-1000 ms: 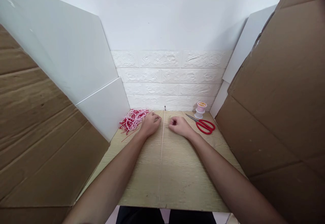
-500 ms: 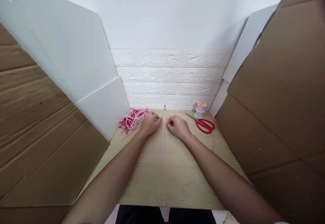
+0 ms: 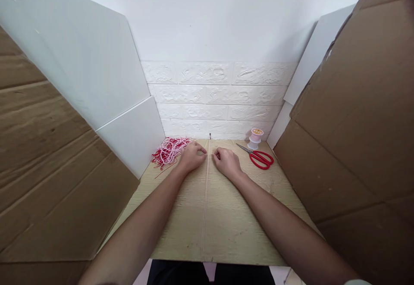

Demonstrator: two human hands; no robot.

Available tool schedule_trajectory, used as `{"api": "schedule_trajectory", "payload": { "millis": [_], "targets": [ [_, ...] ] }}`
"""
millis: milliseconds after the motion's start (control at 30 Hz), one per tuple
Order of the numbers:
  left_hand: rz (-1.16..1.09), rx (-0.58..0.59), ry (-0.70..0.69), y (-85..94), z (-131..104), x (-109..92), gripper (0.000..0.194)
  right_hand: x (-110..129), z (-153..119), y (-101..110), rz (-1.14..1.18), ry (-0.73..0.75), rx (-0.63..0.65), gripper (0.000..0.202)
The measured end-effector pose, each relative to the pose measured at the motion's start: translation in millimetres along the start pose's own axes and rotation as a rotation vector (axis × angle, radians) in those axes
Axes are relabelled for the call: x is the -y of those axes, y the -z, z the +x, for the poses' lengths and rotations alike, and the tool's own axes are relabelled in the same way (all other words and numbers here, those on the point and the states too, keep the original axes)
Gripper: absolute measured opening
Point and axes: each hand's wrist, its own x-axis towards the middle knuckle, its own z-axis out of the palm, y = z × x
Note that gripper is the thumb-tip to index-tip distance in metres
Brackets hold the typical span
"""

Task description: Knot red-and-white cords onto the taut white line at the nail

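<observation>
Pale thin cords (image 3: 205, 203) run lengthwise from a small dark hook (image 3: 210, 135) at the wall to the table's near edge. Left of them, near the hook end, my left hand (image 3: 192, 156) is closed, with thumb and fingertips pinching a fine light thread. My right hand (image 3: 227, 161) is closed on the other side, fingers curled in a pinch with a strand of that thread. A short stretch of thread (image 3: 210, 154) crosses the lengthwise cords between both pinches. The fingertips hide where exactly it is gripped.
A tangle of red and pink-white cord (image 3: 170, 149) lies at the back left. Red-handled scissors (image 3: 261, 160) rest at the right, by stacked thread spools (image 3: 255, 138). Loose pale thread (image 3: 270, 180) lies below them. Cardboard panels (image 3: 359, 117) flank the wooden table (image 3: 181, 233).
Both hands have stayed near the same spot. My left fingertips have moved very slightly right, closer to the lengthwise cords; my right hand has barely shifted.
</observation>
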Motion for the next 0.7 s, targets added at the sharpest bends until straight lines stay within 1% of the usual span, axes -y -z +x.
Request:
{"api": "schedule_trajectory", "payload": {
  "millis": [300,433,567,633,700],
  "targets": [
    [-0.02,0.004,-0.037,-2.5,0.9,0.5,0.017,-0.1,-0.2,0.0,0.041,-0.011,0.002,0.02],
    [-0.063,-0.041,-0.046,-3.1,2.6,1.1,0.014,-0.4,-0.2,0.4,0.051,-0.011,-0.004,0.02],
    [-0.162,-0.126,0.001,-4.2,5.9,6.0,0.012,-1.0,-0.3,0.9,0.074,0.002,-0.006,0.019],
    [-0.245,-0.172,0.062,-4.9,7.5,9.0,0.012,-1.5,-0.4,0.4,0.079,-0.004,-0.003,0.02],
    [-0.381,-0.221,0.144,-4.9,9.3,11.1,0.013,-2.3,-0.5,-0.9,0.081,-0.006,-0.006,0.02]
  ]
}}
